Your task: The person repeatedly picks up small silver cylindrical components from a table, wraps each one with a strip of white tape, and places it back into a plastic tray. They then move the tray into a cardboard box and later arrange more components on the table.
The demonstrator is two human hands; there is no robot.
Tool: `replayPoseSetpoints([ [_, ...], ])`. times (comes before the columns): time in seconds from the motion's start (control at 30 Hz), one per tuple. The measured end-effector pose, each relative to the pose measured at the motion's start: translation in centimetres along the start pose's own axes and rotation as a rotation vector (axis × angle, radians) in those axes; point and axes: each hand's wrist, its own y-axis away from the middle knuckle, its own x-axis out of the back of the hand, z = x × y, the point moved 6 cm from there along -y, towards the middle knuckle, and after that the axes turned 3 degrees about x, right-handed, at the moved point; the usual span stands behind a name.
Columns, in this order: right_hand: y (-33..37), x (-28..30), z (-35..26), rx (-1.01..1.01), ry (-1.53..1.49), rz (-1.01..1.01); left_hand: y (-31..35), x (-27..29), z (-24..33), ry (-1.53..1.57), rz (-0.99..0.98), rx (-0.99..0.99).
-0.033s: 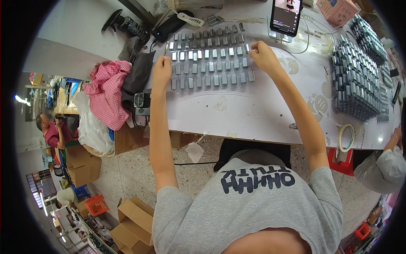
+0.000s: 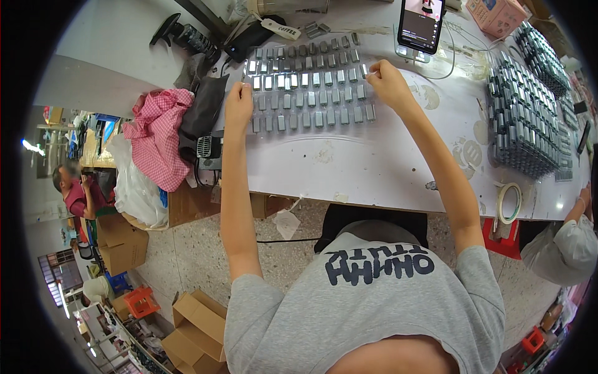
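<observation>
A clear plastic tray (image 2: 299, 128) lies on the white table, holding several rows of small silver metal blocks (image 2: 304, 79). My left hand (image 2: 238, 107) is closed at the tray's left edge, thumb and fingers together on the rim. At the opposite edge my right hand (image 2: 387, 82) is closed too, its fingertips pinching the rim beside the end block of a middle row. Both forearms reach forward over the table. The undersides of the fingers are hidden.
Stacks of filled trays (image 2: 523, 118) stand at the right, with a tape roll (image 2: 509, 202) near the front edge. A phone (image 2: 420, 26) on a stand is behind my right hand. Pink checked cloth (image 2: 156, 137), a spray bottle (image 2: 187, 38) and a small grey device (image 2: 208, 149) sit at the left.
</observation>
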Motion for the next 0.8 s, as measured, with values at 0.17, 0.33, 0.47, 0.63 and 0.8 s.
replayPoseSetpoints([
  [0.17,1.0,1.0,-0.9,0.073,-0.034,0.075,2.3,0.1,2.2,0.164,-0.031,0.129],
  [0.33,2.1,1.5,-1.0,0.101,-0.027,0.107,3.2,-0.2,2.7,0.287,-0.056,0.197],
  [0.47,2.7,1.9,-1.2,0.112,-0.043,0.128,3.6,-0.2,3.3,0.282,-0.040,0.193],
  [0.63,3.7,3.1,-2.5,0.171,-0.034,0.143,4.3,-0.5,3.5,0.372,-0.077,0.203],
  [0.8,4.9,4.5,-2.1,0.182,-0.067,0.144,5.2,-1.2,5.0,0.442,-0.123,0.229],
])
